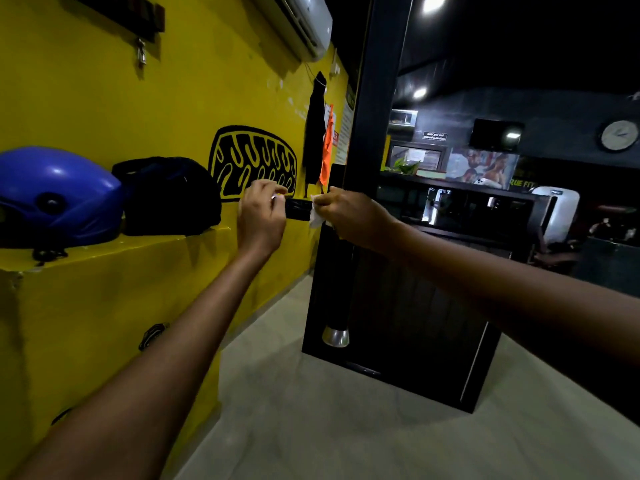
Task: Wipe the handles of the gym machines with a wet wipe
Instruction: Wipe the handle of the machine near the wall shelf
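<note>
Two bare forearms reach from the bottom edge toward a yellow wall (104, 109). On the ledge at left sit a blue helmet (55, 195) and a black bag (169, 195). Next, the left hand (259, 216), fingers curled, grips one end of a short black handle (298, 208) held at chest height. At the handle's other end the right hand (349, 216) pinches a white wet wipe (317, 216) against it. A black pillar (374, 116) rises just behind. The wipe looks thin, limp and damp, likely to bunch or tear, so it is best kept folded under the fingertips. The handle appears rigid and light, easily steadied at its far end.
</note>
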`<move>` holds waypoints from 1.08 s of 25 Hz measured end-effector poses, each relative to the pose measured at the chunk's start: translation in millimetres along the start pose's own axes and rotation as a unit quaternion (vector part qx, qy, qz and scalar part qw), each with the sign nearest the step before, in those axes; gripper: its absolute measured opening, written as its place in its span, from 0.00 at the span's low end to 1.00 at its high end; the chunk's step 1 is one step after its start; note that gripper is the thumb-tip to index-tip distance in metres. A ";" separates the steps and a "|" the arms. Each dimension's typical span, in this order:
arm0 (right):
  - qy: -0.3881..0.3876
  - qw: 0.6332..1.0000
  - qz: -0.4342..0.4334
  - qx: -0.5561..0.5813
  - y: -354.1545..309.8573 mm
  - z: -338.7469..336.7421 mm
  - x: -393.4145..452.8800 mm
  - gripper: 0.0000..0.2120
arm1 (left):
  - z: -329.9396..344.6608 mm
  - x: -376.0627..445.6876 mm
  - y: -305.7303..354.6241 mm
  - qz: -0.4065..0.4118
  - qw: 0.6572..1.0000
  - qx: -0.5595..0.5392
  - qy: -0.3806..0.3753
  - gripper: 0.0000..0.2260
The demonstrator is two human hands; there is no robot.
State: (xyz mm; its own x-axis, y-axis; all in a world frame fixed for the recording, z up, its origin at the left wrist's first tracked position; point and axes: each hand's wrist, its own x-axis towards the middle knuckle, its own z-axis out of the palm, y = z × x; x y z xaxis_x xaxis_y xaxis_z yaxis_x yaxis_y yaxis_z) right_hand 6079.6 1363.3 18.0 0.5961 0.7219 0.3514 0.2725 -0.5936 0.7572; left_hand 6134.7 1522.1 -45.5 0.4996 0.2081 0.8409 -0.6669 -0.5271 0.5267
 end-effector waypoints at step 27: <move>0.215 -0.025 0.430 0.877 -110.3 19.7 57.2 0.18 | -10.6 11.6 -29.2 0.141 0.979 0.054 -0.135 0.17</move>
State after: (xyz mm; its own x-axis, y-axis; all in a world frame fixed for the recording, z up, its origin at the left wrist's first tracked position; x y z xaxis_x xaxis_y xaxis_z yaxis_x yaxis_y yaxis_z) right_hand 6098.5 1463.0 -56.2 0.9948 -0.0940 0.0380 0.0971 0.7749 -0.6246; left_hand 6154.2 1548.6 -49.9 0.4415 -0.1753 0.8800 -0.7445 -0.6189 0.2503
